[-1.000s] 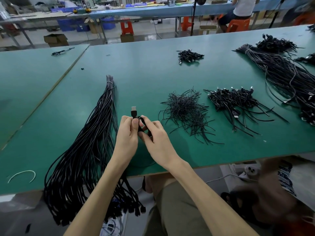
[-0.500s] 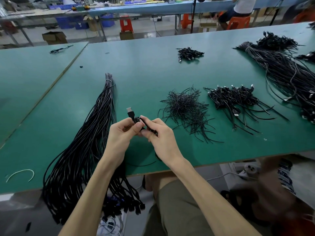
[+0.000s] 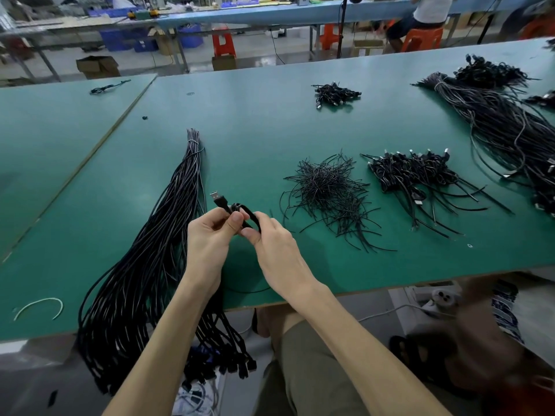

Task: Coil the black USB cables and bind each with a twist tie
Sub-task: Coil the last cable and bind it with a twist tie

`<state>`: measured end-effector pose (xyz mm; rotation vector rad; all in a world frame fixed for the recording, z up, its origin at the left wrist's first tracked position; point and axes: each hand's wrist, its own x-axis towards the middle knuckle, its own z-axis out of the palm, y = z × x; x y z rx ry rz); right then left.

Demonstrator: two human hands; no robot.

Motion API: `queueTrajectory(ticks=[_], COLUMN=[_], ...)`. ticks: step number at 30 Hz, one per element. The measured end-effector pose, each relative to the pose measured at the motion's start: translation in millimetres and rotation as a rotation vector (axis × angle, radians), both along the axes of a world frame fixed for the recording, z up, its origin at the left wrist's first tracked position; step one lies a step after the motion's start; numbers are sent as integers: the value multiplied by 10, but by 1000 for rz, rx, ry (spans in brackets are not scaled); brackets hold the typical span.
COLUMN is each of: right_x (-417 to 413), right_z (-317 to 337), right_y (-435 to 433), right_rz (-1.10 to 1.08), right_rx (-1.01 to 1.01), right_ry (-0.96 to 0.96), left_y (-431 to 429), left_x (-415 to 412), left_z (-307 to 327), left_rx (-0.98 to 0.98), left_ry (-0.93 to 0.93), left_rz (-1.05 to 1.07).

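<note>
L hand (image 3: 207, 238) & R hand (image 3: 277, 250): my fingers (image 3: 236, 220) curled, pinching thin black USB cable (image 3: 219, 202) coil over green table (image 3: 255, 130).

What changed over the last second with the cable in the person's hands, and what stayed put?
The USB plug above the left hand tipped from upright to leaning up-left as both hands turned the coiled cable. Nothing was taken or released: the left hand and right hand keep pinching it. The long cable bundle, twist ties and finished coils lie as before.
</note>
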<state>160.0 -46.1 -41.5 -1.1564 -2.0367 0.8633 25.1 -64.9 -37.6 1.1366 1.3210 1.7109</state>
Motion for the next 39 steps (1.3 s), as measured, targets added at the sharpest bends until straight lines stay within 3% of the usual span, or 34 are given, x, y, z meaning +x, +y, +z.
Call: queueTrajectory(ticks=[8, 17, 24, 32, 39], right_x=[52, 42, 20, -10, 2], right_z=[21, 24, 47, 39, 28], right_y=[15, 16, 4, -19, -12], right_rz=[54, -48, -102, -122, -100], right_rx=[64, 136, 173, 234, 218], right_ry=[-1, 86, 16, -144, -190], left_y=[20, -5, 1, 38, 48], left_x=[-33, 3, 30, 59, 39], left_z=[-18, 15, -1, -24, -45], left_rx=[-47, -53, -88, -54, -151], left_ry=[29, -32, -32, 113, 77], left_rz=[-67, -67, -23, 78, 60])
